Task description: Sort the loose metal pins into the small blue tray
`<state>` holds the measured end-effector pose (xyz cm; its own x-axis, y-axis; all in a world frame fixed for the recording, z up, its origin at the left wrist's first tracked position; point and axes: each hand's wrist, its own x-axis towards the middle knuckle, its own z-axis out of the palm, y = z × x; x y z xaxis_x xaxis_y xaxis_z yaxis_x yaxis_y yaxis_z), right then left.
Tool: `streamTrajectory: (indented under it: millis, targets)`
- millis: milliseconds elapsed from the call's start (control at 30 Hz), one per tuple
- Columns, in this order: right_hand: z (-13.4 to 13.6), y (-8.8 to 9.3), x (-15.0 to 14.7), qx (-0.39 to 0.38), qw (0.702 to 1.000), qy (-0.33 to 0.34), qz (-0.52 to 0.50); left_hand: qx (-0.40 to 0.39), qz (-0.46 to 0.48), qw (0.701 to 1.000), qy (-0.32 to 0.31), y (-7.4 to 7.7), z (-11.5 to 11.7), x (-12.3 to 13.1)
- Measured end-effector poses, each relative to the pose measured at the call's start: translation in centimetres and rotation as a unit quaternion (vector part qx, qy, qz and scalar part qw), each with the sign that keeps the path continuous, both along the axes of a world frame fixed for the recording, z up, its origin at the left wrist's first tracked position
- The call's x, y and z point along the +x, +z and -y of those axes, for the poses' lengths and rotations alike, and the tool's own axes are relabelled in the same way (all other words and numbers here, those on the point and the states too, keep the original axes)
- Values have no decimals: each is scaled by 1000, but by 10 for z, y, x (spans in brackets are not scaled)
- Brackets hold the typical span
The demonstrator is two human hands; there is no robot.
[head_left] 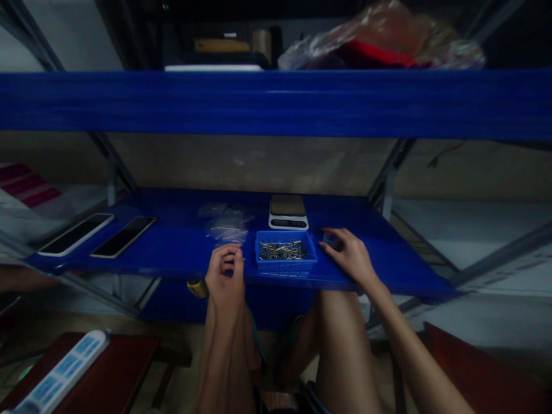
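A blue plastic tray (pixel 286 267) full of loose metal pieces, thin and rivet-like (pixel 282 250), sits at the shelf's front edge between my hands. My left hand (pixel 225 273) is to its left, fingers curled in toward the thumb; anything pinched there is too small or hidden to make out. Several clear plastic bags (pixel 230 221) lie just beyond that hand. On the tray's right, my right hand (pixel 350 253) curves its thumb and forefinger around a small clear plastic thing (pixel 330 237) on the blue surface. Behind the tray stands a white digital scale (pixel 288 213).
Two phones, one white-edged (pixel 76 234) and one gold-edged (pixel 123 237), lie on the left of the blue shelf (pixel 172 247). An upper blue beam (pixel 276 103) crosses above. A power strip (pixel 64 374) rests on a red-brown stool (pixel 125 368) at lower left.
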<state>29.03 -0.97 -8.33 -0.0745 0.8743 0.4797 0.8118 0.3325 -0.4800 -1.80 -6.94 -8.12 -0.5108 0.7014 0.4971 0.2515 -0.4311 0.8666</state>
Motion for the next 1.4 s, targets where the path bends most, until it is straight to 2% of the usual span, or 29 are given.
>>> streamTrajectory:
  millis: [100, 200, 400, 600, 833, 967, 1133, 1233, 1400]
  targets:
    - [3, 5, -4, -3, 1000, -2, 16, 3, -24, 999, -46, 0, -23, -6]
    - [6, 7, -6, 4, 1000, -11, -3, 8, -12, 997, -80, -7, -40, -7]
    - [2, 1, 0, 17, 999, -34, -31, -11, 21, 998, -54, -21, -40, -6]
    - [-2, -7, 5, 27, 998, -40, -26, -10, 86, 995, -41, -17, -29, -41]
    - [-1, 0, 3, 27, 995, -52, -84, -17, 107, 994, -28, -15, -31, -70]
    - [-5, 3, 5, 38, 988, -80, -128, -5, 91, 996, -15, -6, -41, -79]
    - [-19, 3, 13, 13, 979, -120, -166, -8, 64, 997, -32, 3, -59, -81]
    - [-28, 5, 17, -19, 970, -145, -193, -20, 46, 998, -43, 1, -71, -81]
    - [-33, 8, 20, -67, 961, -143, -227, -45, 18, 998, -48, -6, -82, -84]
